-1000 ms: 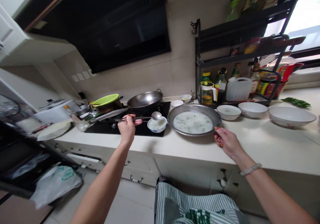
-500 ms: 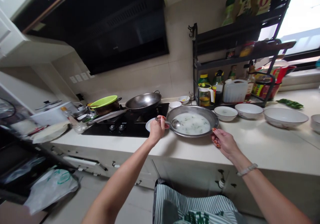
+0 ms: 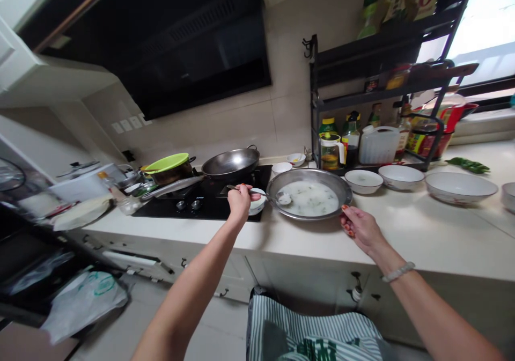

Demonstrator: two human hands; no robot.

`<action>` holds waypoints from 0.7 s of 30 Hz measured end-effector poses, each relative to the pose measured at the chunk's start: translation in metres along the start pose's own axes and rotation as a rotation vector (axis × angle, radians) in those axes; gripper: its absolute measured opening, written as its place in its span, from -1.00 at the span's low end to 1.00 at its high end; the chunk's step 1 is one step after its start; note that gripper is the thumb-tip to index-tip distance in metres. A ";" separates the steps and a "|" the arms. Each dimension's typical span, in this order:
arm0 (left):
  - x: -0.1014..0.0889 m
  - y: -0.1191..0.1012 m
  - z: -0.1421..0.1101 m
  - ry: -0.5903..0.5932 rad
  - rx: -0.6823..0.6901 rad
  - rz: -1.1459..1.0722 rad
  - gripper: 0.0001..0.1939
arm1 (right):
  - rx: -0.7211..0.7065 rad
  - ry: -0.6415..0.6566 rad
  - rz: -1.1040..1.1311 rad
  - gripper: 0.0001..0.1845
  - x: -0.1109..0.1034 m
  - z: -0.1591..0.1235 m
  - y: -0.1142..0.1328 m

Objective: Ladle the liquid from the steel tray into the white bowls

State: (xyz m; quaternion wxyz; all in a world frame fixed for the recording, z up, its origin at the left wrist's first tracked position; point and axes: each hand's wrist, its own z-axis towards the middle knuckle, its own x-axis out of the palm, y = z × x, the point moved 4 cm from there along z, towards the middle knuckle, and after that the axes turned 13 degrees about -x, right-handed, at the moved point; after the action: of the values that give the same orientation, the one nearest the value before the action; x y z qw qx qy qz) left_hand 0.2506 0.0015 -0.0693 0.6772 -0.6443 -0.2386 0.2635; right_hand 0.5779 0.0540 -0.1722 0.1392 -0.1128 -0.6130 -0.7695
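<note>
My left hand [image 3: 240, 201] is closed round the handle of a metal spoon [image 3: 284, 198]. The spoon's bowl sits at the left side of a wide steel basin [image 3: 277, 211], in a milky white soup [image 3: 314, 200] with green bits. My right hand [image 3: 361, 227] pinches the basin's rim at the right front. The basin rests on the counter. Beside my left hand, partly hidden behind it, a small white bowl [image 3: 257, 206] stands at the stove's edge.
A wok [image 3: 231, 163] and a pot with a lime-green basin [image 3: 168, 163] on top stand on the black stove [image 3: 189, 206]. Several white bowls [image 3: 402, 179] line the counter to the right, below a black rack [image 3: 370, 101] of bottles. Green peppers [image 3: 468, 164] lie beyond.
My left hand has moved left, and the spoon's bowl has shifted slightly right in the soup. More of the small white bowl shows now. My right hand stays at the rim.
</note>
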 end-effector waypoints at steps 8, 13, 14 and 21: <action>-0.003 -0.001 0.002 -0.009 -0.030 -0.070 -0.76 | -0.015 0.007 -0.009 -0.55 0.000 0.000 0.001; -0.003 -0.001 0.002 -0.009 -0.059 -0.090 -0.76 | -0.006 -0.001 -0.006 -0.53 0.000 0.000 0.001; -0.003 -0.002 0.001 -0.008 -0.065 -0.093 -0.76 | -0.004 -0.005 -0.002 -0.53 0.000 0.000 0.000; -0.006 -0.006 0.000 -0.009 -0.070 -0.129 -0.77 | -0.001 0.001 -0.002 -0.52 0.000 0.000 0.000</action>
State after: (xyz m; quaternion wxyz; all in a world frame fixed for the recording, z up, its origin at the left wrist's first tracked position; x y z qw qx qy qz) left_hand 0.2463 -0.0030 -0.0633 0.6686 -0.6498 -0.2918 0.2135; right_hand 0.5784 0.0537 -0.1720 0.1388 -0.1121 -0.6125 -0.7701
